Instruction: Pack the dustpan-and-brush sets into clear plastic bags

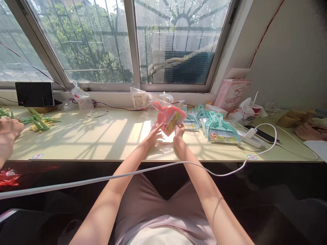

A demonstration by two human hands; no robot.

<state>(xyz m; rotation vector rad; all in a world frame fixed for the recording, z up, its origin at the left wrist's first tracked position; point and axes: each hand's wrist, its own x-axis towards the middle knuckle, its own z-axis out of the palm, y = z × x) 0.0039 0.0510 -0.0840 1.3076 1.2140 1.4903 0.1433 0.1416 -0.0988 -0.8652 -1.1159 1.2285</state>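
Observation:
A pink mini dustpan-and-brush set (169, 117) in a clear wrapper with a printed card is held up over the cream table (102, 136), tilted with its handle toward the window. My left hand (154, 133) grips its lower left edge, fingers closed on the wrapper. My right hand (178, 133) pinches its lower right edge. A pile of several teal sets (217, 126) of the same kind lies just to the right of my hands.
A white cable (158, 167) runs across in front of me to a charger and a phone (263, 134). A pink box (231, 93) and crumpled bags stand at the right. Another person's hands show at far left (9, 129) and far right (309, 132). Green pieces (38, 120) lie at left.

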